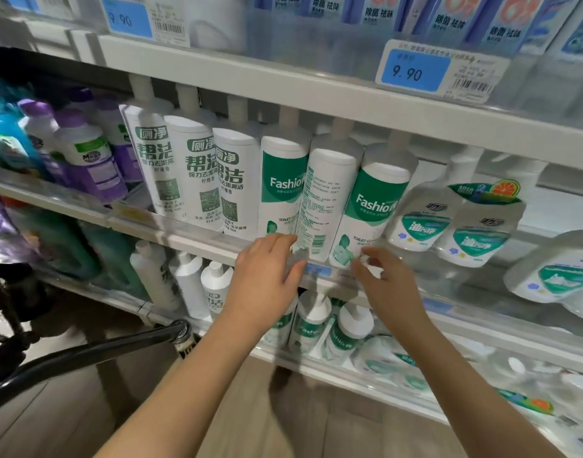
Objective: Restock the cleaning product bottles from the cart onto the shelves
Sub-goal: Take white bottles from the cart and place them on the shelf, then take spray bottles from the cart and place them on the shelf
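Three tall toilet cleaners stand mid-shelf, but begin at the left. The cart handle [85, 353] shows low down there, well apart from both hands. At the left end of the middle shelf [197, 238] stand purple-capped bottles [92, 160], then white bottles [197, 170] with green print, lined along the front edge. Next comes a green-banded bottle [280, 190] with its front label facing out.

The left hand [267, 276] is at the shelf's front edge. Its grip is wide, with fingers and thumb spread at the base of the turned bottle [326, 200]. That bottle shows its back label and barcode, unlike its neighbours. Just beside it, the right hand [387, 285] is at the base of the end bottle [366, 209]. Its fingers are curled, but blur hides whether that grip pinches anything, so I cannot tell. Squat bottles [475, 233] lean further right.

Neither hand carries stock from the cart, so the step looks like straightening bottles already on the shelf. The next move likely calls for closing a grip round the turned bottle and twisting it until its front faces out. It should stay upright, since the bottles stand packed tight. After that comes a reach back to the cart.
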